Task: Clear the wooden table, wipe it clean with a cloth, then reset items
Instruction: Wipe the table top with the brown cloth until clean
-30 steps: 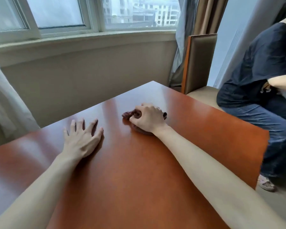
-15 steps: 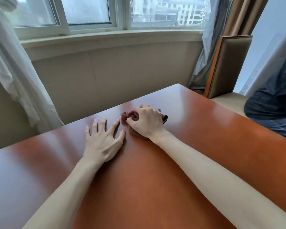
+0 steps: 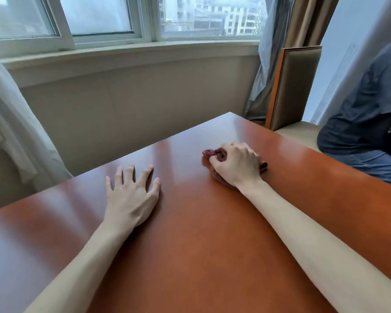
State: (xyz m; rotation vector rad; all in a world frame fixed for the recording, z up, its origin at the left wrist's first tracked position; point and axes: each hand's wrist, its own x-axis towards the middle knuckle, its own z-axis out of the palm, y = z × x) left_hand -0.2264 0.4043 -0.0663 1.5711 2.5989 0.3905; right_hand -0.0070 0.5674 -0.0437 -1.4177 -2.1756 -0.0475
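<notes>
A glossy reddish-brown wooden table fills the lower view. My right hand grips a bunched dark brown cloth and presses it onto the tabletop near the far corner; most of the cloth is hidden under the hand. My left hand lies flat on the table to the left of it, fingers spread and straight, holding nothing.
A padded chair stands beyond the table's far right edge. A person in dark clothes and jeans sits at the right. The wall under the window and a white curtain border the table's far left side.
My right hand with the cloth has slid to the right, away from my left hand. The left hand stays flat on the table. My view has shifted.
</notes>
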